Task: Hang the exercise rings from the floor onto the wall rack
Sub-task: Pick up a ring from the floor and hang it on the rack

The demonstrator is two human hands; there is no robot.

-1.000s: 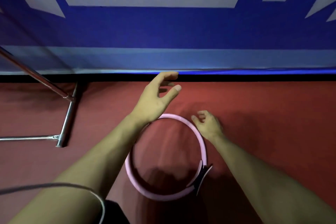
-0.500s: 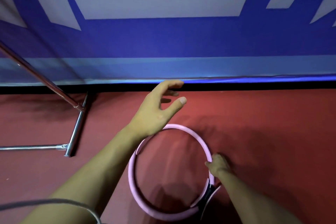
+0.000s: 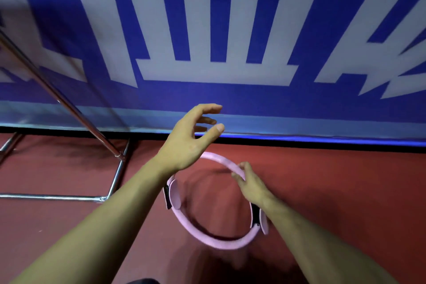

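A pink exercise ring with two padded black-backed grips hangs tilted just above the red floor, its shadow beneath it. My right hand grips the ring's upper right arc, fingers curled round the rim. My left hand hovers over the ring's top left, fingers spread and relaxed, holding nothing. No wall rack shows in this view.
A chrome tube frame stands on the floor at the left, with a slanted bar rising to the upper left. A blue and white banner wall closes off the far side. Red floor stretches to the right.
My right hand reached down, took the ring's right rim and lifted it off the floor, tilting it. The camera view rose toward the wall. My left hand stayed spread above.
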